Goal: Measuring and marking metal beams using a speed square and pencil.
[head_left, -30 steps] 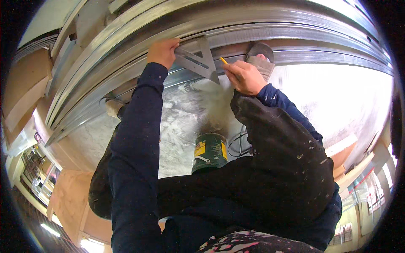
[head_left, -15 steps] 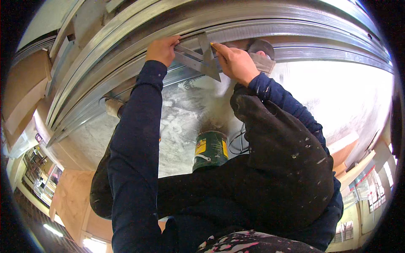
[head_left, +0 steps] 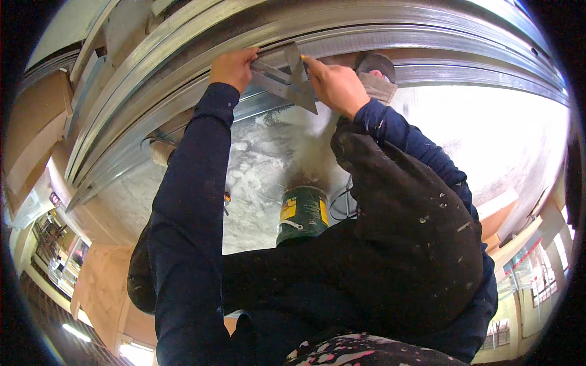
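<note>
My left hand (head_left: 232,68) grips the left end of a flat metal angle square (head_left: 299,79) that lies across long, shiny metal channels (head_left: 378,38). Its pointed corner sticks out over the near edge of the channels, above the floor. My right hand (head_left: 337,87) is closed in a pinch at the square's right edge. A small yellow tip (head_left: 303,57), like a pencil's, shows at those fingers; most of that thing is hidden in the hand.
Between my legs stands a dark green bucket (head_left: 303,210) with yellow labels, and a black cable (head_left: 345,202) beside it. A small orange and black object (head_left: 227,198) lies near my left forearm. My shoes (head_left: 378,85) are by the channels. Wooden boards (head_left: 104,283) stand at lower left.
Both hands have shifted very slightly up and left in the picture along with the square. The orange and black object now shows more beside my left forearm. Both grips look the same.
</note>
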The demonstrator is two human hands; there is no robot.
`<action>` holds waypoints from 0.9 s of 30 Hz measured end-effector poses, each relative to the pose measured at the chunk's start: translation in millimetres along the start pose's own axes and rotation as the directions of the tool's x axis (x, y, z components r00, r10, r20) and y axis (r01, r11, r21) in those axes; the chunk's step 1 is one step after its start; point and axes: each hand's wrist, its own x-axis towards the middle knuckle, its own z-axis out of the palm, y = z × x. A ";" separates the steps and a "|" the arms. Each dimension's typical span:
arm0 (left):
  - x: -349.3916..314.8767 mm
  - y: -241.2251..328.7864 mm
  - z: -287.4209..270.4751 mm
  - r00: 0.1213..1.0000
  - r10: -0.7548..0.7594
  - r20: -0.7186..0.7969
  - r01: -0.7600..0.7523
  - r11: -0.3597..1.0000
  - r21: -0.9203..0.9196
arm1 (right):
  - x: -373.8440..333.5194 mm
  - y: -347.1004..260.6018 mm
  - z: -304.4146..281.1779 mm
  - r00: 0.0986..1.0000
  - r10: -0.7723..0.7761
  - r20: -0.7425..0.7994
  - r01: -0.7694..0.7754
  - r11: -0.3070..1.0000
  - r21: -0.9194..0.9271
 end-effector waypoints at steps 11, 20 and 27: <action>4.6 14.3 -17.1 0.973 -0.069 0.220 0.046 0.993 0.108 | 0.1 -4.8 -2.2 0.996 0.084 -0.037 -0.079 0.991 0.112; 7.3 51.9 -24.2 0.938 -0.161 0.307 0.045 0.935 0.353 | 20.9 -1.8 -10.8 0.993 0.099 -0.060 -0.097 0.995 0.035; 12.0 66.5 -18.8 0.934 -0.263 0.240 0.142 0.894 0.425 | 27.9 -4.6 -7.5 0.980 0.069 -0.188 -0.040 0.987 0.153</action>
